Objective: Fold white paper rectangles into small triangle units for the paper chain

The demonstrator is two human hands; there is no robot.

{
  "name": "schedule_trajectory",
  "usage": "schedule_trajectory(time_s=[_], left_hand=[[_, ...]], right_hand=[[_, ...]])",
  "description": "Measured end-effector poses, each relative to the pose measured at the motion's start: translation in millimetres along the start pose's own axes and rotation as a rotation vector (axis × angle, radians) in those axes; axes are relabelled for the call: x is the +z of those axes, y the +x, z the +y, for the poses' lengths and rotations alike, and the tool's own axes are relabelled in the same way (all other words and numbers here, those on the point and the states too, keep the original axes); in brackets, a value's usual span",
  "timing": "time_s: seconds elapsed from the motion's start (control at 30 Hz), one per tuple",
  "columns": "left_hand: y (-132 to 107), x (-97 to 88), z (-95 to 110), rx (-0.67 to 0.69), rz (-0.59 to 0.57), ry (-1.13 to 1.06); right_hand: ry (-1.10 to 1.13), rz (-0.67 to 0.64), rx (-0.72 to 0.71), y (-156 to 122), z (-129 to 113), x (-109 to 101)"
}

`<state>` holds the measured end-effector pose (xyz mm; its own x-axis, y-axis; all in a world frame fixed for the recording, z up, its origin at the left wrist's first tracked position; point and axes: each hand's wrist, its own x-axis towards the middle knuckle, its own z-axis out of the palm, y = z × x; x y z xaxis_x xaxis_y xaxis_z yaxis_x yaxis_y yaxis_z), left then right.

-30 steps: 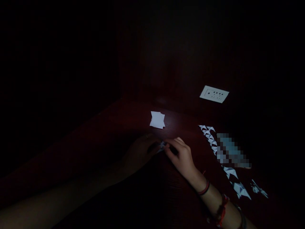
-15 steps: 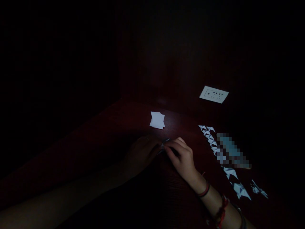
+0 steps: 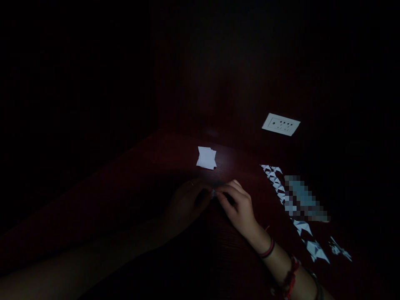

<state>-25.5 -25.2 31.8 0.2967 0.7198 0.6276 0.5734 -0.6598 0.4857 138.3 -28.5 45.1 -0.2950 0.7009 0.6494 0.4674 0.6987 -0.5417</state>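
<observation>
Both hands meet over the dark red table, fingertips almost touching. Between them is a small piece of folded paper (image 3: pixel 214 193), mostly hidden by the fingers and dim. My left hand (image 3: pixel 187 200), in deep shadow, pinches its left side. Better lit, my right hand (image 3: pixel 239 204) pinches the right side with thumb and forefinger. Just beyond the hands lies a small stack of white paper sheets (image 3: pixel 206 158), its edges uneven.
Right of my hands runs a row of folded white paper pieces (image 3: pixel 275 183). Beside it lies a blurred-out bluish object (image 3: pixel 301 193). Nearer to me is a small crumpled white thing (image 3: pixel 340 249). A white socket plate (image 3: pixel 281 124) is on the back wall.
The folded paper between my fingertips has turned, so its pale edges, which stuck out before, show less now. Both hands have barely shifted.
</observation>
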Motion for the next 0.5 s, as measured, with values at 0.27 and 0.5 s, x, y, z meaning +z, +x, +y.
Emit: schedule_trajectory(time_s=[0.27,0.5], left_hand=[[0.0,0.2,-1.6,0.022,0.046,-0.021],[0.7,1.1,-2.2,-0.013,0.053,-0.023]], right_hand=[[0.005,0.022,0.007,-0.1,0.6,0.3],[0.034,0.034,0.019,-0.4,0.8,0.8]])
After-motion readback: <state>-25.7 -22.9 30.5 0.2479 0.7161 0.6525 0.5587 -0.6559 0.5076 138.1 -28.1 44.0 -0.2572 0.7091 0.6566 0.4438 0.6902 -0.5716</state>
